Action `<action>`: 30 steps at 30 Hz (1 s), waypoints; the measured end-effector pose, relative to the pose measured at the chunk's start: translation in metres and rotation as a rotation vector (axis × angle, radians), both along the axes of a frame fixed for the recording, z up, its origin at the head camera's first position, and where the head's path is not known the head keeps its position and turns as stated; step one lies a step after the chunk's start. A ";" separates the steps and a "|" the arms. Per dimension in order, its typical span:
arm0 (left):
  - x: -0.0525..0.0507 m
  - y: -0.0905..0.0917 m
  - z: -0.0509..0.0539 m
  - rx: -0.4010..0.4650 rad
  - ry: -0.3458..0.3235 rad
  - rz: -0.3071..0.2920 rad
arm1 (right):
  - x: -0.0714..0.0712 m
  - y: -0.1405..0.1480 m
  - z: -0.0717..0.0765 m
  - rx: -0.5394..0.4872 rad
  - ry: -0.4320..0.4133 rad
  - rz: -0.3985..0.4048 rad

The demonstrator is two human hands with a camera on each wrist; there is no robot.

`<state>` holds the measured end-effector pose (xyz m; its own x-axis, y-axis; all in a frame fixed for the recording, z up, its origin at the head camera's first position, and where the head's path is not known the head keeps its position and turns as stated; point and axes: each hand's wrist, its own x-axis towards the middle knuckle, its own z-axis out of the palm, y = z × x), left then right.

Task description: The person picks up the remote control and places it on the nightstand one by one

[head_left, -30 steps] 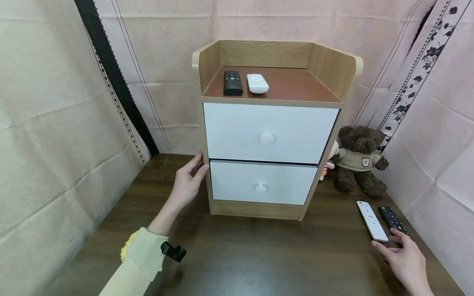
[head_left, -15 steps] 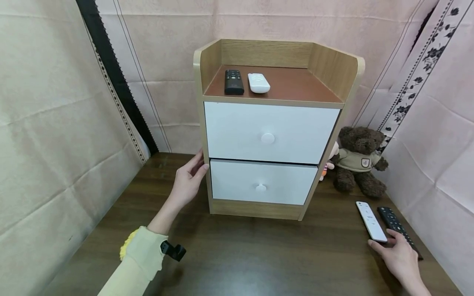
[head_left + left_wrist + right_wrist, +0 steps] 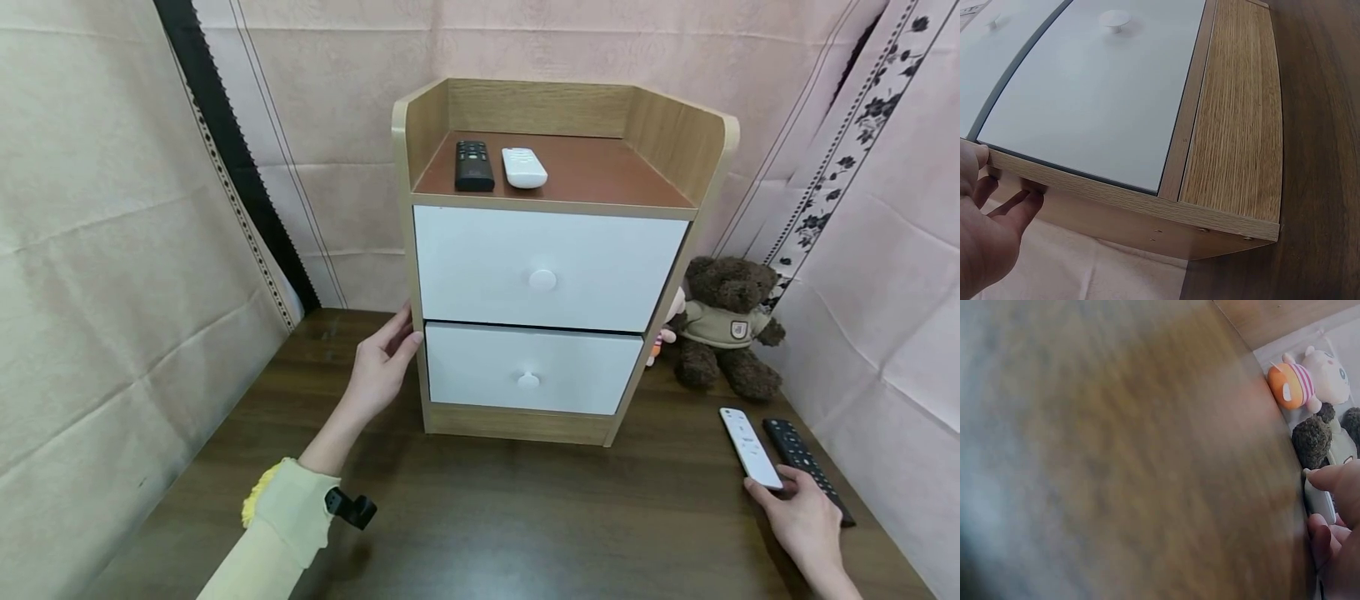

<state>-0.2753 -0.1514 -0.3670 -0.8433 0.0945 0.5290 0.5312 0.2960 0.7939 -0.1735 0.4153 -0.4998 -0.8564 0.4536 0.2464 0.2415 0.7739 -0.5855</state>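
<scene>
In the head view, a wooden cabinet (image 3: 519, 423) with two closed white drawers stands on the table. My left hand (image 3: 381, 367) rests on its left side. In the left wrist view, the thumb lies at the front edge and the fingertips touch the outer side panel. At the right, my right hand (image 3: 804, 521) pinches the near end of a white remote control (image 3: 750, 446) between thumb and fingers. The right wrist view shows the thumb on one side of this white remote (image 3: 1318, 499). A black remote control (image 3: 798, 458) lies just right of it, partly behind the hand.
On the cabinet's brown top lie another black remote (image 3: 473, 167) and a white remote (image 3: 523, 168). A brown teddy bear (image 3: 726, 329) sits right of the cabinet, with a small plush toy (image 3: 1291, 384) beside it. Cloth walls (image 3: 885, 317) enclose the table.
My right hand has shifted slightly left, off the black remote's near end, and its thumb and fingers have closed on the white remote. My left hand has stayed at the cabinet.
</scene>
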 end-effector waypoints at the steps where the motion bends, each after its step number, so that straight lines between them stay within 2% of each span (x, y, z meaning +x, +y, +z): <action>1: 0.000 0.000 0.000 -0.001 0.000 0.000 | 0.000 -0.001 0.000 -0.002 0.001 -0.005; 10: -0.001 -0.002 0.000 -0.008 0.003 0.007 | -0.005 0.000 0.000 -0.004 0.011 -0.015; 18: 0.000 -0.002 0.000 -0.006 -0.012 0.002 | -0.003 0.001 0.002 -0.022 0.003 -0.027; 25: -0.001 0.000 -0.001 -0.002 0.006 0.001 | 0.002 0.003 0.002 -0.051 0.031 -0.081; 30: -0.002 -0.001 -0.002 -0.003 0.009 -0.001 | 0.005 0.003 0.007 -0.112 0.021 -0.140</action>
